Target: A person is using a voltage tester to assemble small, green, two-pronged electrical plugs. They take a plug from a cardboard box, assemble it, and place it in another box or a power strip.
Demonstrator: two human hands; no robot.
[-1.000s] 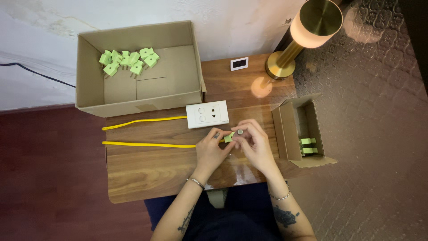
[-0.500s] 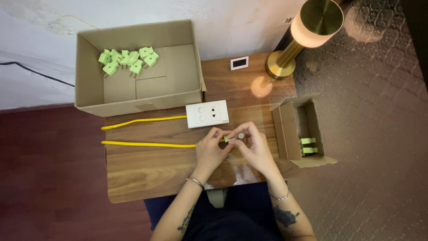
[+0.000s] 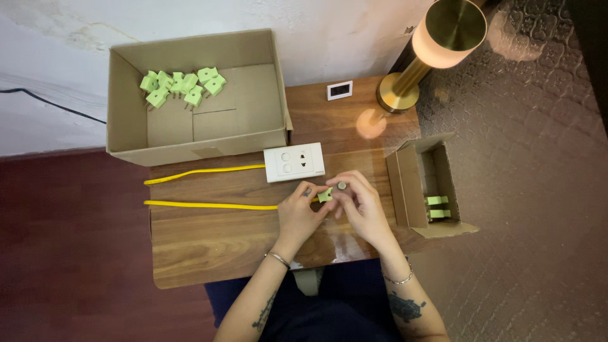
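My left hand (image 3: 300, 211) and my right hand (image 3: 360, 206) meet over the middle of the wooden table (image 3: 209, 244). Between their fingertips sits a small light-green plug (image 3: 325, 194); both hands grip it. A small round dark part (image 3: 342, 186) shows at my right fingertips; what it is cannot be told. A yellow cable (image 3: 209, 204) runs left from under my left hand. A white wall socket plate (image 3: 294, 162) lies just beyond the hands, with a second yellow cable (image 3: 202, 171) leading left from it.
A large open cardboard box (image 3: 126, 126) at the back left holds several green plugs (image 3: 182, 86). A small open box (image 3: 399, 183) at the right holds two green plugs (image 3: 437, 208). A brass lamp (image 3: 430, 50) and a small white device (image 3: 339, 90) stand at the back.
The hands stay in the same spot. The fingers have shifted slightly around the green plug, which has turned a little.
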